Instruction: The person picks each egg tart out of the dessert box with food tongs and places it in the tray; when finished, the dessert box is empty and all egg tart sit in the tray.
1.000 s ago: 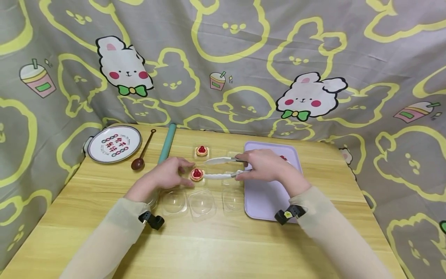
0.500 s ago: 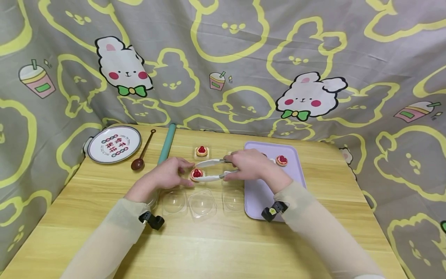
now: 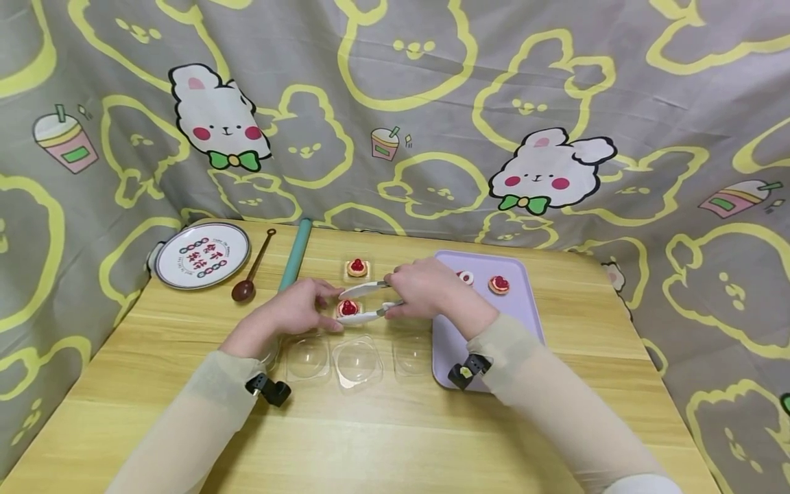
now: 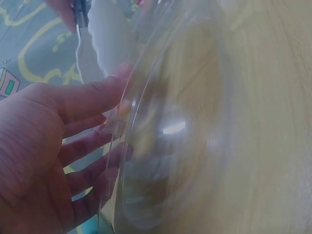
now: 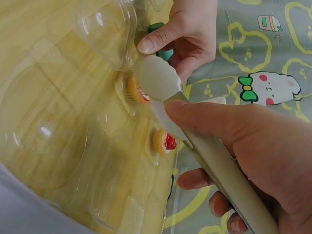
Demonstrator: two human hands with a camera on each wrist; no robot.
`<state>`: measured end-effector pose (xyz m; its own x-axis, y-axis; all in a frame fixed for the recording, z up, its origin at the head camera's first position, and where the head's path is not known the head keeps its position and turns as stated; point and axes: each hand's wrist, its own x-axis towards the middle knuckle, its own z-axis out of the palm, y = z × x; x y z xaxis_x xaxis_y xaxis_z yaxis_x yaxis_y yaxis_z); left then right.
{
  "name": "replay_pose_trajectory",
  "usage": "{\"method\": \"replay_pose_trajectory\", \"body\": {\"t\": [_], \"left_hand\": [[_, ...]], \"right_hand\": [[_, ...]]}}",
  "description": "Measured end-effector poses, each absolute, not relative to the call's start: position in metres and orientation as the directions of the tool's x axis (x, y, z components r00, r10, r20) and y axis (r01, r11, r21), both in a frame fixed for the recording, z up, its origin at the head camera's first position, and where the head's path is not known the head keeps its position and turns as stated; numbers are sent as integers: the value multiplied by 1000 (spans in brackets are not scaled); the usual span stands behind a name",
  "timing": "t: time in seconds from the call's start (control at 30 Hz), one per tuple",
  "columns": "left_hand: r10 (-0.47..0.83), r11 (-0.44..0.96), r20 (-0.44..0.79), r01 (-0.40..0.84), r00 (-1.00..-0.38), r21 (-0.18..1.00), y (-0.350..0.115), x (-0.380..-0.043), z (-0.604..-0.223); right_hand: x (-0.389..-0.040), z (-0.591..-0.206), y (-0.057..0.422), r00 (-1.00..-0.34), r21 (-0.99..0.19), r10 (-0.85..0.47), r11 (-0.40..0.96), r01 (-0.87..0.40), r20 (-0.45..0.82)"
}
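Note:
My right hand (image 3: 426,288) grips a pair of tongs (image 3: 359,318) with white scalloped tips. The spread tips stand on either side of a small tart (image 3: 348,307) topped with red berries, which sits in a clear plastic box base. My left hand (image 3: 296,309) holds that box from the left, thumb on the near side and fingers on the far side. In the left wrist view a clear domed lid (image 4: 175,146) fills the foreground and partly covers the fingers. A second berry tart (image 3: 356,267) sits in another clear base behind the first.
Clear domed lids (image 3: 358,360) lie in front of the tarts. On the right, a purple tray (image 3: 481,343) carries another tart (image 3: 498,285) and a small white ring-shaped piece (image 3: 467,278). A white plate (image 3: 204,278), brown spoon (image 3: 243,291) and green roll (image 3: 296,254) are on the left.
My right hand has moved left with the tongs, from right of the near tart to around it, uncovering more of the tray. My left hand and the tart have stayed put.

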<state>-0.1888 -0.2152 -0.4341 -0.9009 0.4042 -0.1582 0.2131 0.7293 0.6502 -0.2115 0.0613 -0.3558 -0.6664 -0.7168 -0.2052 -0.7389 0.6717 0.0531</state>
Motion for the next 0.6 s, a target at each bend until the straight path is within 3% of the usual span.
{"method": "replay_pose_trajectory", "body": {"t": [0.2,0.6], "left_hand": [[403,732,-171,204,-899,649,-215,-190,-435],[398,716,-170,189,-902,672,-216,-188,-436]], "right_hand": [[-212,-356,59,-654,78,-729,653,-753,-201],[-217,-364,71,-629,11,-753,640,-769,-192]]}}
